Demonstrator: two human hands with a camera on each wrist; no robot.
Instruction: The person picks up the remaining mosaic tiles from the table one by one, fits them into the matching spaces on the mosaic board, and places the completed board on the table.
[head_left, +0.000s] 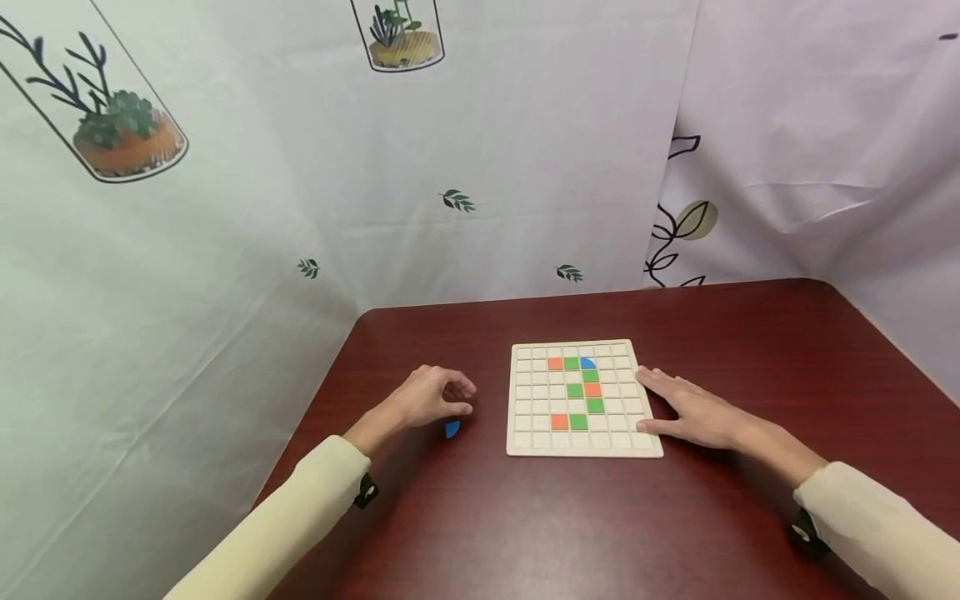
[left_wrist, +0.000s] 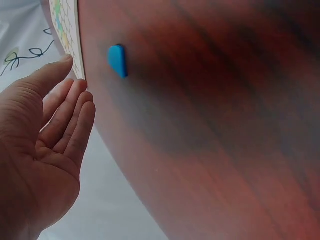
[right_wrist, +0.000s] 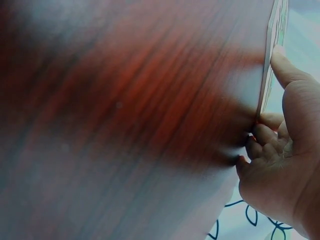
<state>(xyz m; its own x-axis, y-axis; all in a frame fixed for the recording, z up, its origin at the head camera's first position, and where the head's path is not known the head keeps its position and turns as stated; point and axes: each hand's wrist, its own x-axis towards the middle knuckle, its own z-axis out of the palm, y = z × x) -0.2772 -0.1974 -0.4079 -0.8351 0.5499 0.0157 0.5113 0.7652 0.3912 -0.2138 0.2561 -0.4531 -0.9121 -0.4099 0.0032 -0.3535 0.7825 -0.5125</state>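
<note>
A pale square grid board (head_left: pixel 532 442) lies on the table, with several orange and green square tiles and one blue quarter-round tile (head_left: pixel 588 363) set in its cells. My right hand (head_left: pixel 697 412) rests at the board's right edge; in the right wrist view its thumb (right_wrist: pixel 287 67) touches the rim. Left of the board, my left hand (head_left: pixel 427 398) hovers with relaxed fingers and holds nothing. Below that hand a loose blue quarter-round piece (head_left: pixel 452 429) lies on the table. The left wrist view shows this blue piece (left_wrist: pixel 117 60) apart from the fingers.
The dark red-brown wooden table (head_left: pixel 570 525) has a shiny top. Its far edge meets a white printed cloth (head_left: pixel 525 167) hanging behind. More cloth (head_left: pixel 150 350) hangs along the left side. Dark wrist devices (head_left: pixel 366 492) sit at both sleeves.
</note>
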